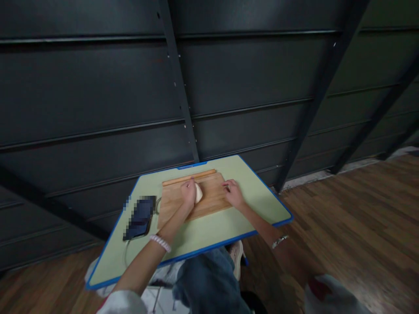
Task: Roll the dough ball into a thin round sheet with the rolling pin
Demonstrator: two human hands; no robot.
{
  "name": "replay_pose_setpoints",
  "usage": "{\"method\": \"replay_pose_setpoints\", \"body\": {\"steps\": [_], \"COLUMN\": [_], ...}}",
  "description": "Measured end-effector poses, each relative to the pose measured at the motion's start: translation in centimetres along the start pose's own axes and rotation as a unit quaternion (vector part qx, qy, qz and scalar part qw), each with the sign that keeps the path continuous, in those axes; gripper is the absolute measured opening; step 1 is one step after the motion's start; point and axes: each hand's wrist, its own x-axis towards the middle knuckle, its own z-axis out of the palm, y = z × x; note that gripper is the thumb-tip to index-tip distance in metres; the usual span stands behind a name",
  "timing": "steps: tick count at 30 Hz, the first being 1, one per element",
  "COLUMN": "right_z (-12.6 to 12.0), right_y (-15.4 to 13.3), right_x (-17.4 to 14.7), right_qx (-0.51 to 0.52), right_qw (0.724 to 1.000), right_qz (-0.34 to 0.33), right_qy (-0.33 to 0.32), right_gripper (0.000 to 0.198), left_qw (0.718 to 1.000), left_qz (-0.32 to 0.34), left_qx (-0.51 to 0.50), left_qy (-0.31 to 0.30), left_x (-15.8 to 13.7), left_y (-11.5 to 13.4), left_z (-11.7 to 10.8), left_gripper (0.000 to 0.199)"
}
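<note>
A pale lump of dough (198,193) lies on a wooden board (211,198), near its middle. My left hand (189,190) is closed in a fist against the dough's left side and covers part of it. At the board's right edge is my right hand (233,194), its fingers loosely bent with a gap to the thumb and nothing visible between them. A thin wooden rolling pin (189,177) lies along the far edge of the board, just beyond my left hand.
The board is on a small pale-green table (258,200) with a blue rim. A dark, partly pixelated device (140,218) lies left of the board, with a cable (126,253) near it. A dark panelled wall (242,74) stands behind the table. My legs (206,279) are under its near edge.
</note>
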Motion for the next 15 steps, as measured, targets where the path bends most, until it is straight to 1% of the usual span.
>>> {"method": "replay_pose_setpoints", "body": {"steps": [1,3,4,6,8,9,12,13,15], "right_z": [0.1,0.3,0.4,0.6,0.7,0.6,0.5,0.4,0.2], "right_y": [0.1,0.3,0.4,0.6,0.7,0.7,0.6,0.6,0.4], "right_x": [0.0,0.0,-0.1,-0.1,-0.1,-0.1,-0.1,-0.1,-0.1], "right_qx": [0.005,0.022,0.032,0.048,0.054,0.054,0.048,0.046,0.040], "right_qw": [1.000,0.999,0.997,0.993,0.989,0.987,0.984,0.983,0.983], "right_qz": [-0.013,-0.047,-0.066,-0.097,-0.117,-0.123,-0.130,-0.130,-0.130], "right_qy": [-0.001,-0.012,-0.023,-0.050,-0.075,-0.087,-0.114,-0.120,-0.123], "right_gripper": [0.023,0.027,0.029,0.032,0.035,0.036,0.038,0.038,0.038], "left_qw": [1.000,0.998,0.995,0.981,0.955,0.941,0.894,0.881,0.866], "left_qz": [0.015,0.053,0.078,0.136,0.184,0.197,0.235,0.258,0.315], "left_qx": [0.012,0.030,0.037,0.068,0.132,0.174,0.283,0.296,0.285], "left_qy": [0.005,-0.019,-0.046,-0.119,-0.191,-0.215,-0.255,-0.262,-0.265], "left_x": [0.0,-0.1,-0.1,-0.1,0.2,0.4,1.3,1.5,1.6], "left_y": [-0.4,-1.2,-1.4,-1.3,-0.5,0.0,1.1,1.1,0.6], "left_z": [-0.7,-2.1,-2.9,-4.4,-5.6,-6.0,-6.2,-5.9,-5.2], "left_gripper": [0.042,0.042,0.042,0.042,0.042,0.042,0.036,0.034,0.031]}}
